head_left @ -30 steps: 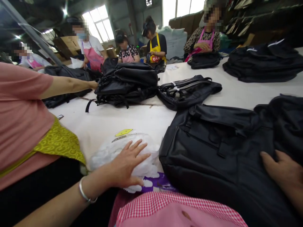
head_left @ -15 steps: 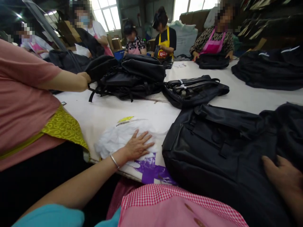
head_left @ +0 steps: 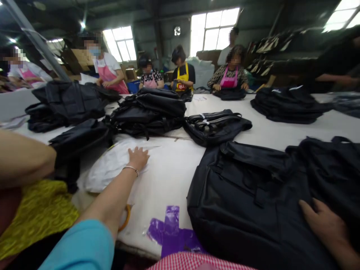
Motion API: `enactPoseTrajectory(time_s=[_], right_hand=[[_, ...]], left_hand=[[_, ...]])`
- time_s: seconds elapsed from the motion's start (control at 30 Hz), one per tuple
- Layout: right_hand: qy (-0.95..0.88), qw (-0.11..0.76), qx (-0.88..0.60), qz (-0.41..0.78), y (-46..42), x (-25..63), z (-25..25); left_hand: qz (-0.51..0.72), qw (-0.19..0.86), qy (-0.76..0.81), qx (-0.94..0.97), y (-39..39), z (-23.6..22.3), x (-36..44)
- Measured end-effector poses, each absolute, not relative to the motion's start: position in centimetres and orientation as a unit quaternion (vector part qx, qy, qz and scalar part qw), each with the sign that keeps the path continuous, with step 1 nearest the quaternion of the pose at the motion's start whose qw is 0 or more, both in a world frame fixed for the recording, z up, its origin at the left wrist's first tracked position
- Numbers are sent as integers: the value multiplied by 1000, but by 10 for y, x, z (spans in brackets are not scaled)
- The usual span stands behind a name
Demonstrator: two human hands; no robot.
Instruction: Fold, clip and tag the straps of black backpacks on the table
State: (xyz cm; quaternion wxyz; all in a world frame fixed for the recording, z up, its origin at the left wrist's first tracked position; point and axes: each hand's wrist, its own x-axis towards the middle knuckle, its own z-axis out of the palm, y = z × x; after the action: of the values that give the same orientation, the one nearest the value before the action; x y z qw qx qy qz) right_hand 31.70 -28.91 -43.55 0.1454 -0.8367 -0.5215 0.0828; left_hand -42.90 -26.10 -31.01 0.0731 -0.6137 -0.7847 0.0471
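My left hand (head_left: pixel 137 159) is stretched forward with its fingers spread, lying on the right edge of a crumpled pile of thin white sheeting (head_left: pixel 108 165). I cannot tell whether the sheeting is plastic or paper. A large black backpack (head_left: pixel 242 198) lies flat in front of me on the right. At its right side my right hand (head_left: pixel 326 223) grips it, the thumb on top and the other fingers partly hidden. An orange ring-shaped handle (head_left: pixel 128 217), like that of scissors, shows beside my left forearm. Purple tape (head_left: pixel 177 234) sticks to the table's near edge.
Black bags are piled on the white table (head_left: pixel 174 161): one stack (head_left: pixel 149 112) ahead, another (head_left: pixel 287 105) at the far right, more (head_left: pixel 67 101) at the left. A co-worker's arm (head_left: pixel 25 157) reaches in from the left. Several people in aprons work across the table.
My left hand has slid forward and left, and the white sheeting has moved with it. The orange handle has come into view. My right hand stays at the backpack. The view has tilted up.
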Motion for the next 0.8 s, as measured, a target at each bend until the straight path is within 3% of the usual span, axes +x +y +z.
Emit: enactPoseTrajectory(time_s=[0.13, 0.2, 0.27, 0.33, 0.5, 0.8], right_hand=[[-495, 160, -847, 111, -288, 297, -422], [-500, 159, -844, 112, -288, 291, -417], [-511, 156, -838, 110, -288, 286, -411], [-520, 151, -834, 108, -288, 281, -403], [-538, 146, -821, 124, -293, 274, -392], [-599, 184, -765, 152, -323, 242, -392]], left_hand=[[-102, 103, -745, -651, -248, -301, -367], [-192, -28, -708, -679, -246, -307, -312], [-214, -233, -686, -655, -245, -315, -255], [-208, -290, -674, -647, -243, -323, -206], [-207, -319, -694, -611, -248, -326, -164], [-201, -304, -715, -596, -337, -327, -212]])
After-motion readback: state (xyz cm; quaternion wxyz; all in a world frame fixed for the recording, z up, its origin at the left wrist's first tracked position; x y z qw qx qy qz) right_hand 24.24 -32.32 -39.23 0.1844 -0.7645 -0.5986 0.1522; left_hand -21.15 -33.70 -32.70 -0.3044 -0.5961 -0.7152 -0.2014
